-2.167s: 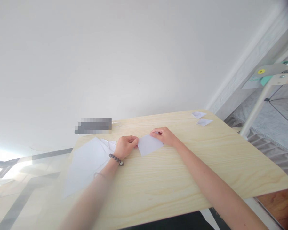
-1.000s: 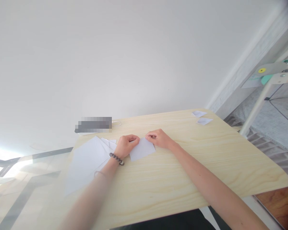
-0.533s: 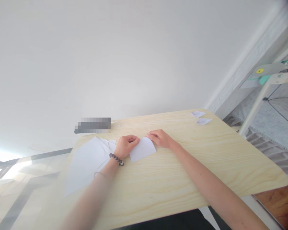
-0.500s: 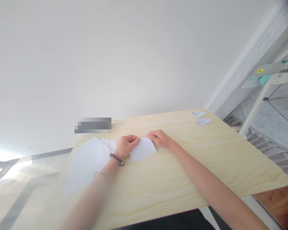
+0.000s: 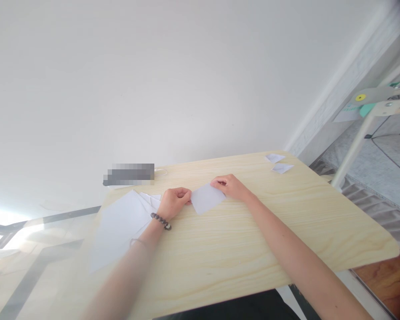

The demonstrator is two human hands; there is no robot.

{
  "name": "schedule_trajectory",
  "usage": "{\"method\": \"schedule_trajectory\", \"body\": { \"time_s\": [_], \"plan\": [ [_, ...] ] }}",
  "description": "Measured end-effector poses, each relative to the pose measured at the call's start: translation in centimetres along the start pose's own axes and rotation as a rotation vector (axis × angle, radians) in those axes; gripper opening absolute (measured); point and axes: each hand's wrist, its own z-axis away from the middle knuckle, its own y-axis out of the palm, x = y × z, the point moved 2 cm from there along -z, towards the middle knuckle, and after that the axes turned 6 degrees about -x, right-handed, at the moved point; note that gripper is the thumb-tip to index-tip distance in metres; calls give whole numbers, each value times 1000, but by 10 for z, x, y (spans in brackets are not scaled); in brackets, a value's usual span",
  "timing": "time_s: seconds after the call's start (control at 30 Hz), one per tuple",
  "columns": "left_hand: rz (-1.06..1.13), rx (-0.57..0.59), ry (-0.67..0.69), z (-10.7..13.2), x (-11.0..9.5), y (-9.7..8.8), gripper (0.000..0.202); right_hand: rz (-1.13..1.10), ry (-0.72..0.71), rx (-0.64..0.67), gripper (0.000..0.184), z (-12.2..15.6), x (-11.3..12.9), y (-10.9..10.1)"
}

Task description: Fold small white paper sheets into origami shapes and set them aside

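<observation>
A small white sheet of paper is held just above or on the wooden table, slightly turned. My right hand pinches its upper right edge between thumb and fingers. At the left corner of that sheet, my left hand is closed, its thumb and fingertips meeting the paper. A dark beaded bracelet circles my left wrist. Beside my left forearm lies a large stack of white paper, partly covered by that arm.
Two small folded paper pieces, one at the back and one nearer, rest at the table's far right corner. A blurred-out dark object stands at the back left. The table adjoins a white wall; a metal frame rises at right.
The small sheet has shifted right and away from me and has turned. My right hand has moved right and up with it; my left hand has shifted slightly left at its corner.
</observation>
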Motion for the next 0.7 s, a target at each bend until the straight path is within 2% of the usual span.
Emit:
{"method": "schedule_trajectory", "body": {
  "time_s": [0.23,0.43,0.7],
  "plan": [
    [133,11,-46,-3,3,3,28,13,-2,-24,30,0,-1,-1],
    [-16,-54,69,-2,4,1,33,49,-64,4,31,2,9,15],
    [-13,6,89,3,-5,3,35,53,-107,20,22,5,27,36]
  ]
}}
